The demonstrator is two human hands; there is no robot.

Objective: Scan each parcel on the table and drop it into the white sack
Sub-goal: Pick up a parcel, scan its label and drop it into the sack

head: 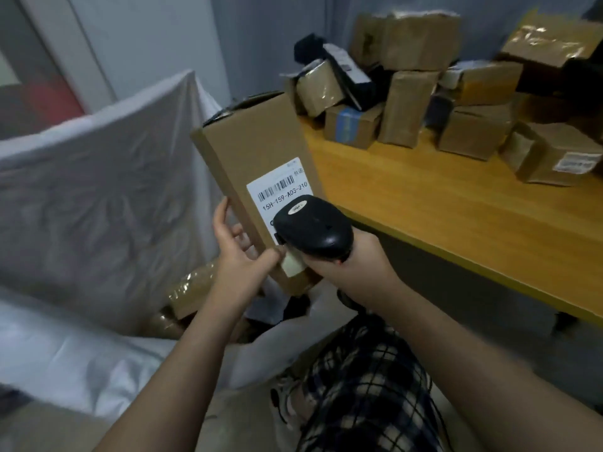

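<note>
The one readable text is on the white shipping label [280, 197] stuck to the long cardboard box [248, 148] at the centre of the frame. Under a printed barcode it reads "15H-159-A03-210". Smaller characters at the label's upper right corner are too blurred to read, and its lower lines are hidden behind the barcode scanner [313, 226]. The scanner carries a small oval badge [299, 206] on its head, with illegible lettering. At the right edge of the frame, a white barcode sticker [577, 163] on a taped brown parcel [535, 148] is too blurred to read. The same goes for the white label [346, 60] on the black parcel [310, 48] at upper centre.
</note>
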